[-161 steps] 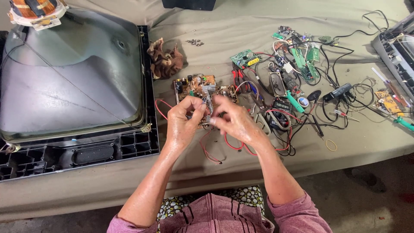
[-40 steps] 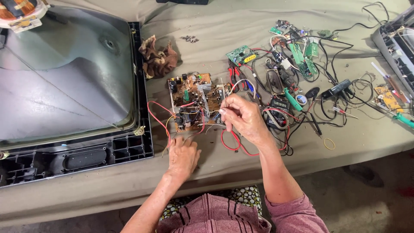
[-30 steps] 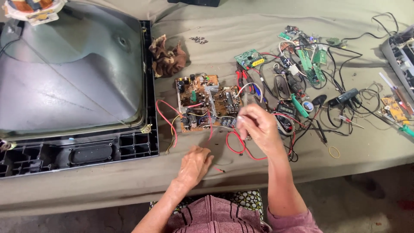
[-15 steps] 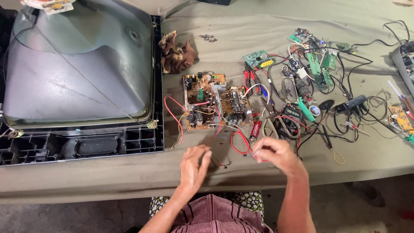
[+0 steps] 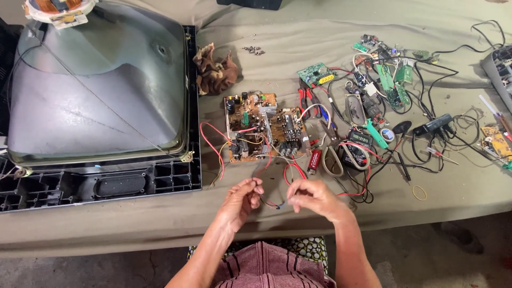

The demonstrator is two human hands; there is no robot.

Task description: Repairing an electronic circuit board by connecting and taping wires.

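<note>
Both hands, left hand (image 5: 242, 198) and right hand (image 5: 314, 196), now nearer (each pinching thin wire (image 5: 271, 204)).

A big grey picture tube (image 5: 101, 90) in its black plastic frame is lying at my left, a crumpled brown rag (image 5: 215, 71) sitting just beside it on the olive cloth-covered table (image 5: 277, 32).

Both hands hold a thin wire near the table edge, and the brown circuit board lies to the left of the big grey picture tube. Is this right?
Not quite. The head view shows the brown circuit board lying to the right of the big grey picture tube, not left. The left hand and right hand do hold the thin wire.
</note>
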